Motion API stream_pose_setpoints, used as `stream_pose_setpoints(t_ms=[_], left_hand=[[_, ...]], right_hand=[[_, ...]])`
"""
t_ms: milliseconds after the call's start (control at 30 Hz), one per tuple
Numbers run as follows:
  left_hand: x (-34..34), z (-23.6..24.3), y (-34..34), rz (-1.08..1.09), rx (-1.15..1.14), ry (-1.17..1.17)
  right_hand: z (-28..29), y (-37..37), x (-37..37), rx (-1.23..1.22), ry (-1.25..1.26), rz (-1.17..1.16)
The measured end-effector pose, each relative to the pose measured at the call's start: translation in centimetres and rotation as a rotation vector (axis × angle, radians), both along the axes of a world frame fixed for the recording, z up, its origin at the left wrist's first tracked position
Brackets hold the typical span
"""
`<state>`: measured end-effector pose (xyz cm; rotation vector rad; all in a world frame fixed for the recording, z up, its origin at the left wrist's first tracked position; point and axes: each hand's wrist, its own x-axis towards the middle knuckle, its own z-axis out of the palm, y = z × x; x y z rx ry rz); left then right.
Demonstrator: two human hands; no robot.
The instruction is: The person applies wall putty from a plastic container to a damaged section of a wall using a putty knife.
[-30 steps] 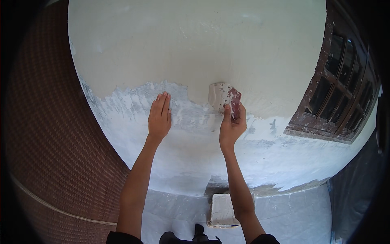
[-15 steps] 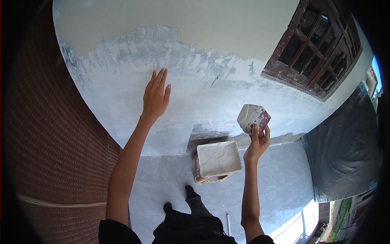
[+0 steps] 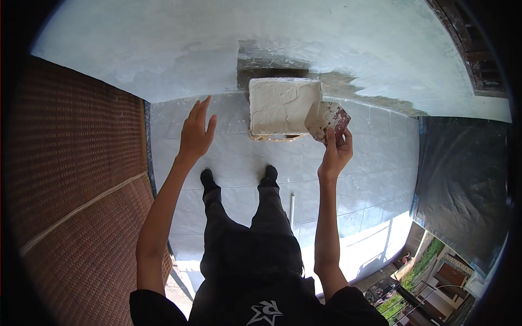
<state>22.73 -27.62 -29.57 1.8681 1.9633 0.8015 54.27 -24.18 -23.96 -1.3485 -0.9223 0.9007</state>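
Observation:
My right hand (image 3: pixel 335 157) grips a flat, many-sided putty scraper (image 3: pixel 328 120), maroon under crusts of pale plaster, thumb on its near face. The scraper overlaps the right edge of a rectangular tray (image 3: pixel 258 133) in view; whether they touch I cannot tell. Smooth off-white putty (image 3: pixel 285 106) with ridged marks fills the tray, which stands on a low wooden support (image 3: pixel 274 139), mostly hidden, against the wall. Left of the tray my left hand (image 3: pixel 197 133) hangs in the air, empty, fingers stretched out and thumb apart.
Behind the tray rises a wall (image 3: pixel 179 60) with pale plaster and a darker bare patch (image 3: pixel 272 57). Woven brown matting (image 3: pixel 81 141) closes the left side, a dark plastic sheet (image 3: pixel 462 185) the right. A thin white pipe (image 3: pixel 292 209) lies on the tiled floor (image 3: pixel 228 157).
The view has tipped downward from the wall to the floor. My right hand has brought the scraper closer to the tray. My left hand has come down away from the upper wall, still open.

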Motion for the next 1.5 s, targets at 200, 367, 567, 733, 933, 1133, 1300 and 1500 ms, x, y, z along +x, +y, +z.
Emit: stream_pose_setpoints(t_ms=[200, 367, 567, 733, 933, 1133, 1300, 1500], left_hand=[[9.1, -9.8, -3.6, 0.059, -0.276, -0.111], [14.8, -14.9, -3.9, 0.048, -0.450, -0.198], [16.2, -20.6, -1.2, 0.104, -0.507, -0.205], [17.2, -24.0, 1.0, 0.156, -0.489, -0.263], [18.8, -25.7, 1.7, 0.181, -0.411, -0.225], [19.9, -26.4, 1.9, 0.278, -0.350, -0.197], [20.5, -26.5, 1.9, 0.323, -0.395, -0.169], [21.2, -26.3, 2.4, 0.375, -0.395, -0.129]], right_hand=[[-10.7, 3.3, 6.5, -0.281, -0.178, 0.124], [-17.5, 6.1, 9.4, -0.381, -0.407, 0.211], [-22.4, 9.3, 8.1, -0.418, -0.599, 0.276], [-24.9, 11.3, 7.4, -0.265, -0.786, 0.487], [-25.6, 12.5, 8.0, -0.190, -0.870, 0.651], [-25.1, 12.1, 9.1, -0.216, -0.937, 0.742], [-25.4, 12.0, 9.6, -0.102, -0.991, 0.778], [-25.3, 12.0, 10.0, -0.175, -1.097, 0.842]])
